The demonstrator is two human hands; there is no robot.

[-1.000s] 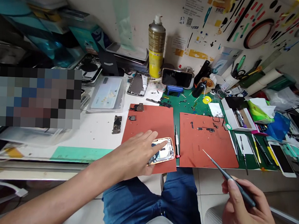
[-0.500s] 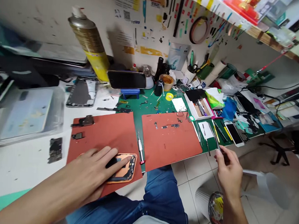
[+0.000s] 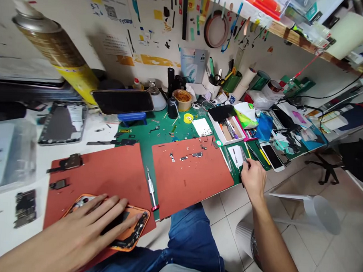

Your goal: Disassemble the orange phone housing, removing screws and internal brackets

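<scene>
My left hand point(image 3: 71, 235) lies flat with spread fingers on an opened smartphone in an orange frame point(image 3: 135, 230), hiding most of its inside. The phone rests on a terracotta silicone mat point(image 3: 89, 176). My right hand point(image 3: 253, 179) reaches over the far edge of a second silicone mat point(image 3: 191, 180), and its fingers pinch a slim dark pick point(image 3: 244, 155). Beside that hand lie a white card point(image 3: 236, 156) and another thin tool point(image 3: 242, 179). A screwdriver with a red collar point(image 3: 151, 191) lies between the mats.
A bare logic board point(image 3: 24, 208) lies on the white bench at left. Small brackets and screws dot the mats. Behind stand a phone on a blue stand point(image 3: 123, 102), a spray can point(image 3: 55, 50) and a parts box point(image 3: 227, 126). My jeans-covered knees are below.
My view has swung left and tilted. My right hand has moved from beside my knee forward to the tool area. My left hand stays on the phone.
</scene>
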